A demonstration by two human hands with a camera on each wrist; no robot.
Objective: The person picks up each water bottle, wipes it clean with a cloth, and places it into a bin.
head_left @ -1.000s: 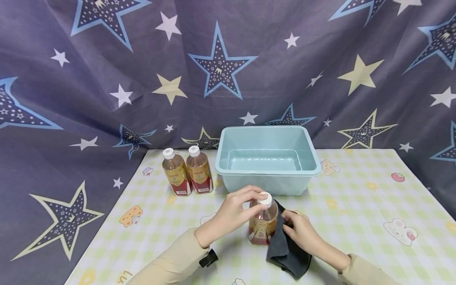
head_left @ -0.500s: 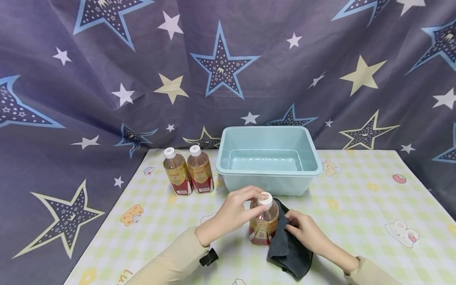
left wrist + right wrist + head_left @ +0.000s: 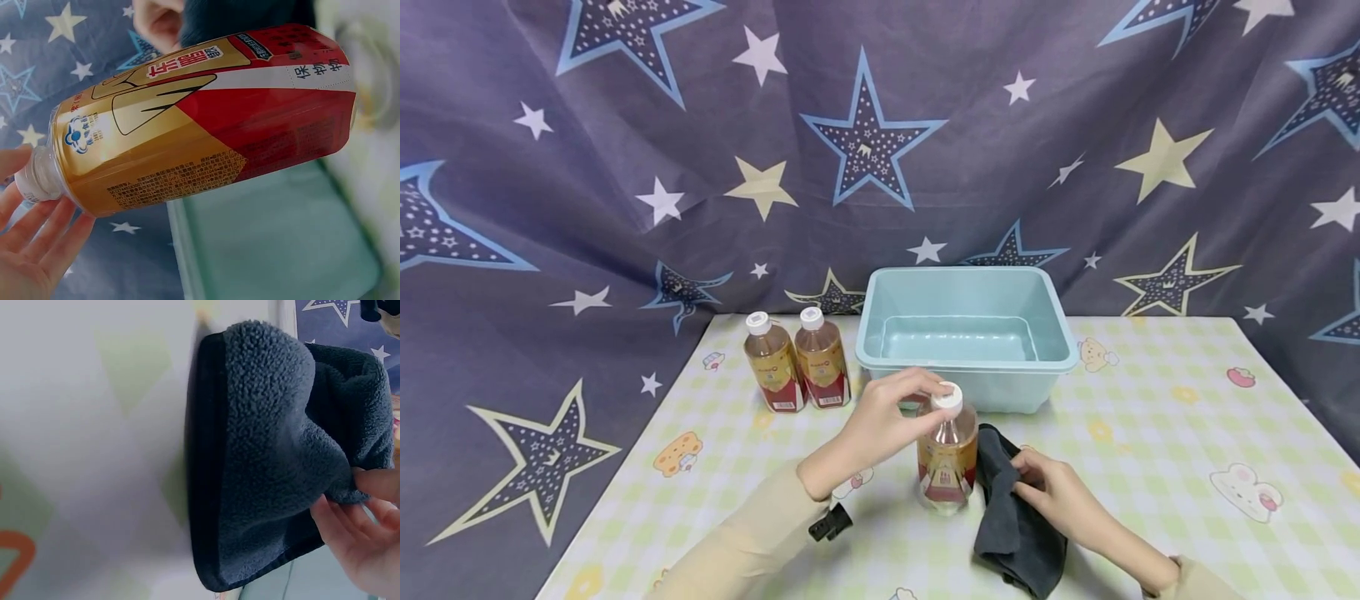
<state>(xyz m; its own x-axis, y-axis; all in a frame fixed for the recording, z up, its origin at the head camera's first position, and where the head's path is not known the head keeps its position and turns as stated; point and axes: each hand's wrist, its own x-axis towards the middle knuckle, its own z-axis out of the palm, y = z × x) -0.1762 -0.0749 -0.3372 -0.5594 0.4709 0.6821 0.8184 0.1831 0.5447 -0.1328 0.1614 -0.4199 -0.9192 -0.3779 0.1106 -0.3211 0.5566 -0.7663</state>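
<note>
In the head view my left hand [image 3: 883, 422] grips a plastic drink bottle [image 3: 947, 467] by its white cap, thumb and fingers around it. The bottle stands near upright with a gold and red label, which fills much of the left wrist view. To its right, my right hand [image 3: 1060, 497] pinches a dark grey cloth [image 3: 1018, 525] between thumb and fingers. The fuzzy cloth [image 3: 269, 425] hangs in folds in the right wrist view, with a dark hemmed edge. Two matching bottles, one on the left [image 3: 772, 367] and one on the right [image 3: 822, 362], stand side by side farther back.
A light blue plastic basin [image 3: 962, 377] sits at the back of the table, just beyond the held bottle. The checked tablecloth [image 3: 1150, 500] carries printed cartoon figures. A star-patterned curtain [image 3: 880, 233] hangs behind the table.
My left hand has raised the bottle slightly and shifted it left, away from the cloth. My right hand and the cloth have drifted a little right and toward the front.
</note>
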